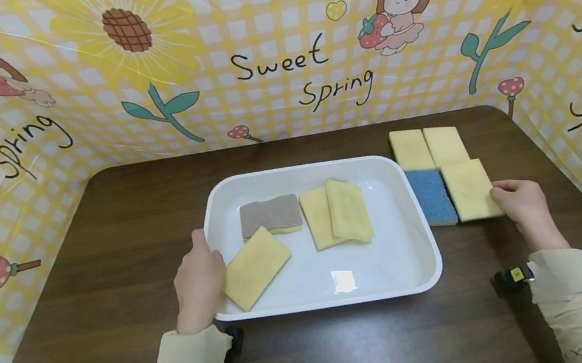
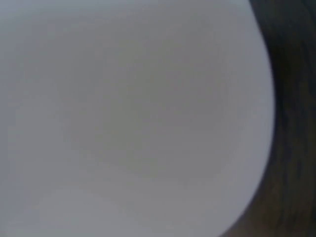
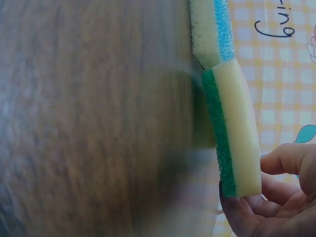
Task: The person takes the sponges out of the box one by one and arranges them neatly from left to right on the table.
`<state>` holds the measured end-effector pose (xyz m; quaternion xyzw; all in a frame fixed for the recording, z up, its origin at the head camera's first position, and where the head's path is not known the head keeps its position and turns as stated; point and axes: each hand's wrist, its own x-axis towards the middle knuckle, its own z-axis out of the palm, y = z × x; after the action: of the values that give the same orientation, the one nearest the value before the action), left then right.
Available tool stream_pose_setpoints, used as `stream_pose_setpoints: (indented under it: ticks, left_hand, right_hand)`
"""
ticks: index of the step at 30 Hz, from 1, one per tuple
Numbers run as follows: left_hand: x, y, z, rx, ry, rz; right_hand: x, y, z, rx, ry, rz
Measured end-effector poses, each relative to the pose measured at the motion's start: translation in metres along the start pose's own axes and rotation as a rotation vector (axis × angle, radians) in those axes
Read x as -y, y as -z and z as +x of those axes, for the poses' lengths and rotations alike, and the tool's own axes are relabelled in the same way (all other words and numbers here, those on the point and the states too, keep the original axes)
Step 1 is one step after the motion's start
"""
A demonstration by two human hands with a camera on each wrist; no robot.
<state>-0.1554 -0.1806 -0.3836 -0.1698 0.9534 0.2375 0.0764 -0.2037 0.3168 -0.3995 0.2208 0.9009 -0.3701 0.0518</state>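
Note:
In the head view my left hand grips the left rim of a white tray, its thumb over the edge. Blurred tray wall fills most of the left wrist view. At the right, my right hand pinches the right edge of a yellow sponge by thumb and fingers. The right wrist view shows this sponge with a green scouring layer on its underside. It lies beside a blue-topped sponge. Two more yellow-topped sponges adjoin them behind.
Inside the tray lie a grey-topped sponge, a slanted yellow one near my left hand, and a yellow piece overlapping another yellow piece. The dark wooden table is bordered by a yellow checked cloth.

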Motion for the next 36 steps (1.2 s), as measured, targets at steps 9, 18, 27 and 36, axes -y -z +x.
stream_pose_setpoints:
  ticks: [9, 18, 27, 36]
  left_hand:
    - [-0.0010, 0.0008, -0.0005, 0.011, 0.011, -0.001]
    - [-0.0015, 0.0008, 0.0000, 0.022, 0.017, -0.003]
    - [-0.0008, 0.0009, -0.0007, 0.024, 0.028, -0.006]
    - [-0.0016, 0.0003, -0.0011, 0.025, 0.026, -0.013]
  right_hand:
    - [-0.0017, -0.0006, 0.0012, 0.012, -0.020, -0.002]
    - [-0.0025, -0.0018, 0.0022, 0.021, -0.011, 0.003]
    - [-0.0030, -0.0024, 0.0013, 0.048, -0.010, 0.005]
    - [-0.0043, -0.0050, 0.0033, 0.048, -0.010, 0.005]
